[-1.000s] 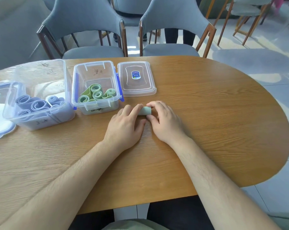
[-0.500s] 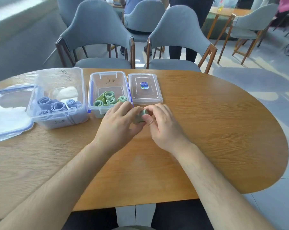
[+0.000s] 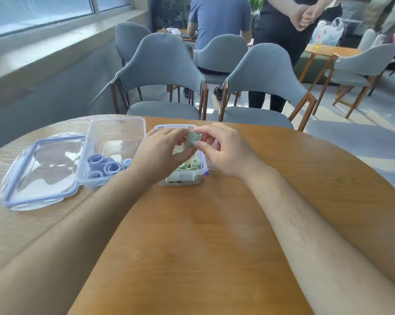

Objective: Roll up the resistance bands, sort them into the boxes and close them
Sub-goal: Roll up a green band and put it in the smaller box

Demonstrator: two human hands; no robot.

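Currently both hands are raised above the wooden table (image 3: 203, 223), meeting over the small clear box (image 3: 185, 178) at the centre far side. The left hand (image 3: 162, 153) grips the green rolled band (image 3: 193, 138), its thumb and curled fingers clamped on the lower part of the roll. The right hand (image 3: 226, 151) pinches the same roll from the right between thumb and forefinger, with the remaining fingers loosely curled behind. The roll is tightly wound, held clear of the table, tilted, with its spiral end facing the camera, directly over the open box. Inside that box lie several green rolls (image 3: 195, 163), partly hidden by the left hand. Just left of it stands the larger clear box (image 3: 117, 130), also open, containing blue rolls (image 3: 111, 167) grouped at its near end. Further left, a loose lid (image 3: 42, 171) with a blue rim lies flat on the table, touching or just beside the larger box. Two grey chairs (image 3: 162, 67) stand at the far edge of the table. Beyond them one person in a blue shirt (image 3: 217, 19) is seated facing away, and another in black (image 3: 282, 30) stands with hands clasped.
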